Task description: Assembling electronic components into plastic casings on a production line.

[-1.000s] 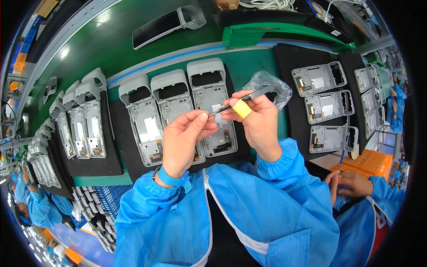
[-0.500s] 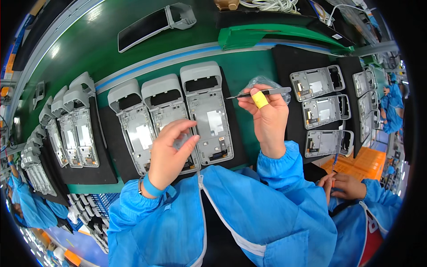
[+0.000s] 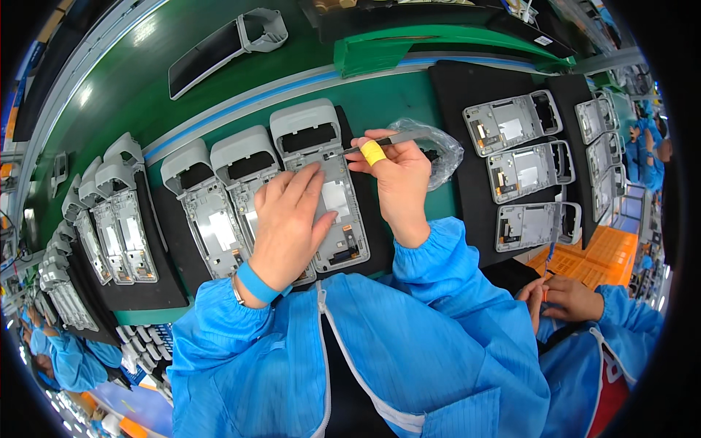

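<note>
Moved in since earlier: your left hand (image 3: 288, 226), fingers extended, thumb apart, over grey plastic casing (image 3: 346, 196) at twelve o'clock; your right hand (image 3: 398, 175), pinching slim dark metal tweezers (image 3: 400, 137), at its one o'clock. Steady casing; press lightly.

At right, an orange crate (image 3: 612, 255) sits near a blue-clad co-worker (image 3: 573, 365).
</note>
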### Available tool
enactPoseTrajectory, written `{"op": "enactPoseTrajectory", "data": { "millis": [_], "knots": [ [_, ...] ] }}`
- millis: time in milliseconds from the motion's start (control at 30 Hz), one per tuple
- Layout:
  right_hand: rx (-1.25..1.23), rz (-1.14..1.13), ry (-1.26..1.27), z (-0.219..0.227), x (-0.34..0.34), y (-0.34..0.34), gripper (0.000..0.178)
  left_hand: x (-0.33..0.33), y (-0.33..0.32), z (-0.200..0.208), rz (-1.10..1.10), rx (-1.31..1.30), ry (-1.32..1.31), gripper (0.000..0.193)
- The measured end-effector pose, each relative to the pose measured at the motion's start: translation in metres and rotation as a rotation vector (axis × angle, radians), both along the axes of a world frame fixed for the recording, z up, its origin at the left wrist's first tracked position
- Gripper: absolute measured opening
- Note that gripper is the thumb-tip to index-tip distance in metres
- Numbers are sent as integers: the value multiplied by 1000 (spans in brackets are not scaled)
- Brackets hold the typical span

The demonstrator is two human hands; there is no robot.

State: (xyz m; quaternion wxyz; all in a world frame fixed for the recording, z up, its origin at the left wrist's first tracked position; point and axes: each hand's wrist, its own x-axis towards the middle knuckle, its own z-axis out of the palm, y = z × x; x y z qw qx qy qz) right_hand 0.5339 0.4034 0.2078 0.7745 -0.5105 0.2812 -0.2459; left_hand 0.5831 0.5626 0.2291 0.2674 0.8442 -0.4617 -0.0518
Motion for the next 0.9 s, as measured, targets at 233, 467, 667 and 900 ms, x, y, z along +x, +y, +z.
{"op": "enactPoseTrajectory", "data": {
  "millis": [233, 467, 667, 900],
  "knots": [
    [-25, -59, 80, -2, 6, 4, 17, 5, 1, -2, -14, 3, 4, 52],
    [-59, -64, 138, 0, 9, 7, 17, 10, 3, -1, -39, 30, -9, 50],
    [-24, -100, 133, 0, 11, 8, 15, 13, 1, -7, -4, 12, -52, 49],
    [-63, -92, 161, 2, 12, 8, 15, 15, -1, -7, 18, 3, -87, 50]
  ]
}}
